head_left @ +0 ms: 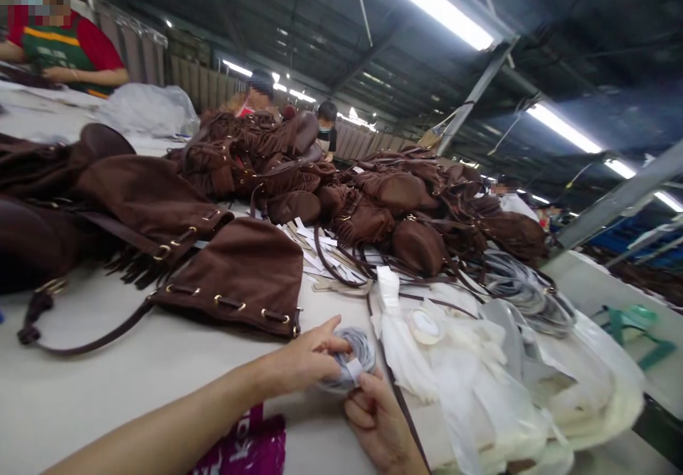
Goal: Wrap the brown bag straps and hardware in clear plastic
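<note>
Just right of the picture's lower middle, a small coil of grey cord [356,347] with a white band round it is held between both hands. My left hand [312,354] comes from the left, its fingers closed on the coil's left side, one finger over its opening. My right hand [376,411], below and to the right, pinches the coil's lower edge at the white band. A brown bag [240,269] with gold eyelets lies on the pale table [69,397] just beyond my left hand.
Brown fringed bags [256,155] are heaped across the back. White strips [320,247] lie before them. On the right are white plastic bags [459,361] and larger grey coils [523,290]. A purple package [256,446] lies near my left forearm. A person [69,48] works at the far left.
</note>
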A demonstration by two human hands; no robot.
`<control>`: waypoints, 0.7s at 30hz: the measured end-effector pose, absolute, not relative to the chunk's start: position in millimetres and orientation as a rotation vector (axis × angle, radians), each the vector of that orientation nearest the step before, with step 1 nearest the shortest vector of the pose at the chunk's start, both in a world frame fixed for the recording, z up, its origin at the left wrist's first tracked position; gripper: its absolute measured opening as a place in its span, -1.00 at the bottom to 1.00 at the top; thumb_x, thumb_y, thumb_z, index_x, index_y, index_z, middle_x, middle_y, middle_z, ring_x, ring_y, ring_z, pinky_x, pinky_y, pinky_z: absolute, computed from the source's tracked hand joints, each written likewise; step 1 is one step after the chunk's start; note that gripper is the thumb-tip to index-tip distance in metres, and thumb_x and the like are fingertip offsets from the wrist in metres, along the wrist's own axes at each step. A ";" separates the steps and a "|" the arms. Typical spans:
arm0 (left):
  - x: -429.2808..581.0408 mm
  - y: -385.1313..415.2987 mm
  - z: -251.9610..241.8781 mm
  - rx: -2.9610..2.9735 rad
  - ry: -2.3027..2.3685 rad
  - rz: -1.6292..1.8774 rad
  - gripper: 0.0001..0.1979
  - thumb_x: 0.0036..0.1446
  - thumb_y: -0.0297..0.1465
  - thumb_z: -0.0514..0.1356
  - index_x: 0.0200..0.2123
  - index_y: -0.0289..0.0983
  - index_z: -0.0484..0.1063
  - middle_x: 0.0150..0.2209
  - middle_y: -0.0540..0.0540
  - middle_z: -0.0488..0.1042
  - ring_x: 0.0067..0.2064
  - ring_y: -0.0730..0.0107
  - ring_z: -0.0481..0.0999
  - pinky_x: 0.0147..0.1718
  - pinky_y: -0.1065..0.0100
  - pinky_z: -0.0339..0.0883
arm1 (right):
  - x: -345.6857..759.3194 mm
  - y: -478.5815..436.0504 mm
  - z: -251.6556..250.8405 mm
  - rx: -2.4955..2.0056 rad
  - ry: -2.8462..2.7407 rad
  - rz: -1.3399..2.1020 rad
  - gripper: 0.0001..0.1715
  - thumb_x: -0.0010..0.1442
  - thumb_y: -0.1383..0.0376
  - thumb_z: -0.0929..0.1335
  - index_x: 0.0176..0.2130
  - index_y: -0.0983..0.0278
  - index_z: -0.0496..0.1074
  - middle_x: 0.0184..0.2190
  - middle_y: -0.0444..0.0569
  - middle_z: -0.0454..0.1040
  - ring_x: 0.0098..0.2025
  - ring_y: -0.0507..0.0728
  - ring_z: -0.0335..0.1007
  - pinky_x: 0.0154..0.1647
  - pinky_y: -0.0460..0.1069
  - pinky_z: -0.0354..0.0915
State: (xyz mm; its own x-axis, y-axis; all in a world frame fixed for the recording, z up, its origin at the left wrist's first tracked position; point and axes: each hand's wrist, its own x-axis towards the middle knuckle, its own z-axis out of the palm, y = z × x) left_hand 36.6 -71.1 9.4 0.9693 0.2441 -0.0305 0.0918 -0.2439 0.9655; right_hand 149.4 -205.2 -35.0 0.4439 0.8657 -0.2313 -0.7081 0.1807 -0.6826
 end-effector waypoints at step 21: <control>39.5 -77.4 18.1 1.723 0.326 0.359 -0.69 -0.20 -0.44 0.12 -0.39 -0.25 0.62 0.12 -0.15 0.39 0.20 0.09 0.27 0.18 0.22 0.05 | 156.9 -209.9 -36.7 -0.780 -0.477 1.227 -0.67 -0.09 0.26 0.54 -0.34 0.28 0.41 -0.70 -0.40 -0.01 -0.71 -0.18 -0.34 -0.76 -0.27 -0.17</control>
